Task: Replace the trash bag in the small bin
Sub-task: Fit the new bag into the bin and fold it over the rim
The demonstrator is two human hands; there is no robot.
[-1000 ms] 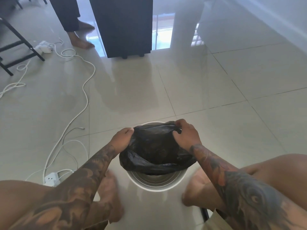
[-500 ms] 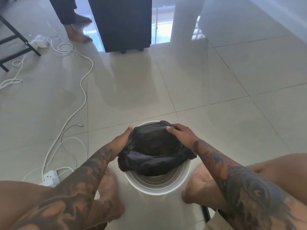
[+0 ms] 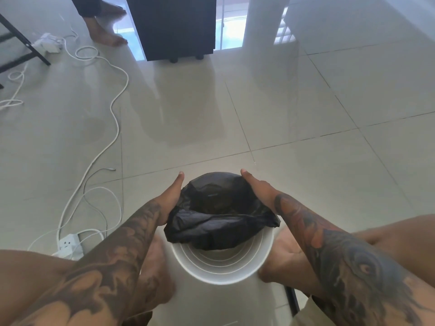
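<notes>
While both hands — left hand [image 3: 170, 200], right hand [image 3: 257, 188] — press straight fingers against the black bag [image 3: 219, 215], the white bin [image 3: 221, 262] is half-lined; next, its near rim needs covering.

The bag [image 3: 220, 215] sits in the bin [image 3: 221, 271] between both feet, cables [image 3: 113, 109] to the left, a cabinet [image 3: 174, 27] behind.

A white bin [image 3: 221, 271] stands on the tiled floor [image 3: 306, 137]. A black trash bag [image 3: 219, 220] covers the bin's far rim. The left hand [image 3: 170, 198] and right hand [image 3: 257, 191] press flat against the bag's sides at the bin.
</notes>
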